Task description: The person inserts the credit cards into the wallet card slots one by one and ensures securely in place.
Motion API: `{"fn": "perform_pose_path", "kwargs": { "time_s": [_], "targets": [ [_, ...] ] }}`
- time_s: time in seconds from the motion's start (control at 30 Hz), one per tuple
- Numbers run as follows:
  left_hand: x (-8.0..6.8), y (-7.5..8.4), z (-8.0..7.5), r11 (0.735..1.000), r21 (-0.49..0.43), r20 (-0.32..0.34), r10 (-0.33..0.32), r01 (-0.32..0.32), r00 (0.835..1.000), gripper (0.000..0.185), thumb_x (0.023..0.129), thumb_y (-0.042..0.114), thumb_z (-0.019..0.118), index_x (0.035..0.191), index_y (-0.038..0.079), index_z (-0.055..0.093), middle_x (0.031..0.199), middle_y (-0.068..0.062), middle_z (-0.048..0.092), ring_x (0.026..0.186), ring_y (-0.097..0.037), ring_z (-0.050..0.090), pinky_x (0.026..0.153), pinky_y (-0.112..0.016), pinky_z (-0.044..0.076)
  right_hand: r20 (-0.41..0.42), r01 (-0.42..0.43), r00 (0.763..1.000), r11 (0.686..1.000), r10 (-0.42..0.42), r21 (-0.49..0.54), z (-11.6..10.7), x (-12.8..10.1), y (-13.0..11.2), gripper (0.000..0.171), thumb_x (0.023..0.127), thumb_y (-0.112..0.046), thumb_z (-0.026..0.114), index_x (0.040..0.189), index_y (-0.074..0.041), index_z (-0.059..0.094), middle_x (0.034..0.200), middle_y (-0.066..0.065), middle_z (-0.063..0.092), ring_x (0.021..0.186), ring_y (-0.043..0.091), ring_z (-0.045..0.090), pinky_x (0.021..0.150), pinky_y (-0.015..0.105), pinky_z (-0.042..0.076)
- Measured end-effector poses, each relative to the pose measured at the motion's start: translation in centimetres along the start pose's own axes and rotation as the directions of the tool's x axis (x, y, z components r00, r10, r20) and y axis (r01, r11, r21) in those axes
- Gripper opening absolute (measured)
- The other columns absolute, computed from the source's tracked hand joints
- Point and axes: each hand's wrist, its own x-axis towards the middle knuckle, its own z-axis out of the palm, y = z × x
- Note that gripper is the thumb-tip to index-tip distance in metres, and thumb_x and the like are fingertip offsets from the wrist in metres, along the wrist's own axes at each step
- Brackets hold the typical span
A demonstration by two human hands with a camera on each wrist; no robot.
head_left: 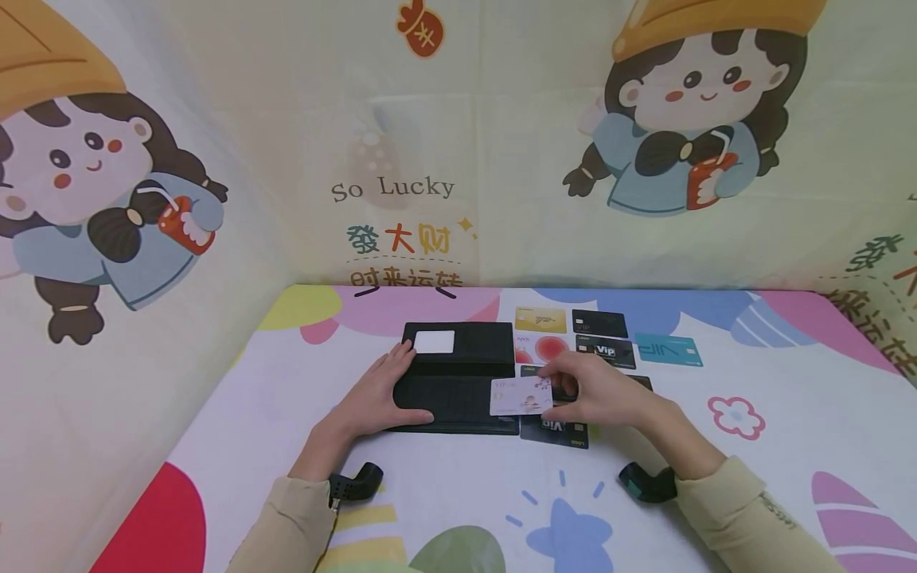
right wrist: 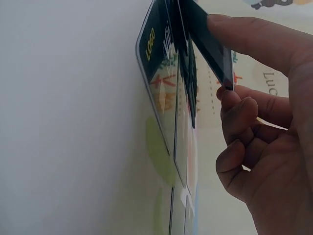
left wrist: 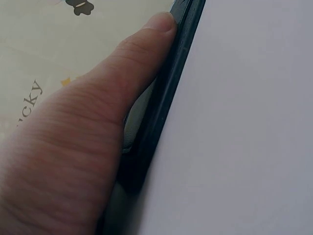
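Note:
A black wallet (head_left: 458, 406) lies unfolded on the table, with a white rectangle (head_left: 434, 341) showing in its upper half. My left hand (head_left: 376, 391) rests on the wallet's left side, fingers extended toward the upper half and thumb on the lower half. In the left wrist view the thumb (left wrist: 142, 46) lies along the wallet's edge. My right hand (head_left: 602, 390) pinches a pale pink VIP card (head_left: 519, 396) by its right end, above the wallet's lower right part. The right wrist view shows the card (right wrist: 212, 46) edge-on between thumb and fingertips.
Right of the wallet lie a gold card (head_left: 540, 320), a red-and-white card (head_left: 537, 347), a teal card (head_left: 669, 350) and several black cards (head_left: 555, 432), some partly covered by my right hand. A patterned cloth (head_left: 444, 477) covers the table; a printed backdrop (head_left: 530, 159) hangs behind.

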Motion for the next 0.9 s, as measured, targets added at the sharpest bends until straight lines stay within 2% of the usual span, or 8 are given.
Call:
{"fn": "perform_pose_path", "kwargs": {
  "time_s": [0.33,0.5,0.9],
  "targets": [
    [0.06,-0.22,0.16,1.000,-0.003,-0.002,0.016,-0.016,1.000,0.116,0.073,0.064,0.079,0.160,0.006,0.028,0.168,-0.007,0.015,0.153,-0.027,0.012,0.121,-0.052,0.015,0.021,0.016,1.000,0.999,-0.015,-0.037,-0.25,0.32,-0.37,0.049,0.076,-0.029,0.090,0.114,-0.006,0.070,0.081,-0.008,0.055,0.073,0.011,0.053,0.062,0.024,0.048],
    [0.09,-0.28,0.20,1.000,-0.008,-0.004,0.017,-0.017,1.000,0.117,0.073,0.065,0.079,0.160,0.006,0.028,0.168,-0.006,0.015,0.153,-0.028,0.012,0.121,-0.053,0.015,0.033,0.034,0.999,0.999,-0.033,-0.024,-0.49,0.44,-0.44,0.049,0.077,-0.032,0.089,0.113,-0.005,0.070,0.078,-0.008,0.054,0.072,0.010,0.051,0.061,0.024,0.046],
    [0.07,-0.18,0.10,1.000,0.000,-0.001,0.012,-0.012,1.000,0.117,0.073,0.066,0.079,0.160,0.006,0.027,0.168,-0.006,0.015,0.153,-0.028,0.012,0.121,-0.053,0.016,0.044,0.008,0.999,1.000,-0.007,-0.017,-0.41,0.74,-0.49,0.048,0.076,-0.031,0.089,0.111,-0.005,0.070,0.077,-0.006,0.054,0.072,0.011,0.051,0.061,0.025,0.045]
  ]
}}
